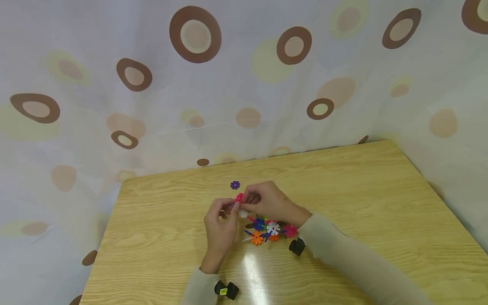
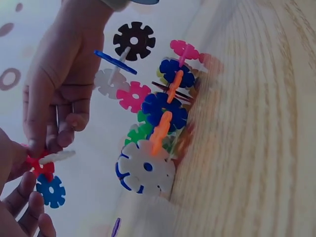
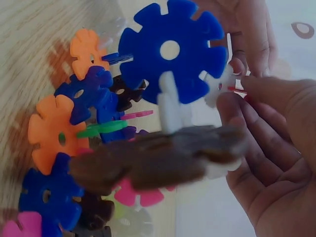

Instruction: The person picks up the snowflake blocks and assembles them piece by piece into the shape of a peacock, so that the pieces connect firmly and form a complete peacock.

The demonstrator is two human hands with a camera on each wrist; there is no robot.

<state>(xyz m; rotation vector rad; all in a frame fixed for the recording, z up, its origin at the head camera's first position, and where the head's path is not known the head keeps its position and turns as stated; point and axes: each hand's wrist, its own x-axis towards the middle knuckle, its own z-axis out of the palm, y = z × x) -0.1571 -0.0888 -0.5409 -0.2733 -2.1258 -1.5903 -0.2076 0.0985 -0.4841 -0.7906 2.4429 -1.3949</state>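
Note:
Thumb and fingers of my left hand (image 1: 221,228) pinch a small red-pink snowflake disc (image 2: 43,167) above the table. A white disc (image 2: 57,157) and a blue disc (image 2: 51,191) are joined to it. My right hand (image 1: 272,202) meets the left from the right and pinches at the same small cluster; which disc its fingertips grip is partly hidden. Below and beside the hands is a pile of interlocked discs, among them a white disc (image 1: 273,228), an orange disc (image 1: 257,238) and a blue disc (image 3: 170,49). A brown disc (image 3: 158,158) looms blurred near the right wrist camera.
One purple disc (image 1: 235,185) lies alone on the wooden table (image 1: 160,228), beyond the hands. Black wrist-worn devices, one near each sleeve (image 1: 202,288), hang low over the tabletop. Patterned cloth (image 1: 228,84) rises behind the table's far edge and along its sides.

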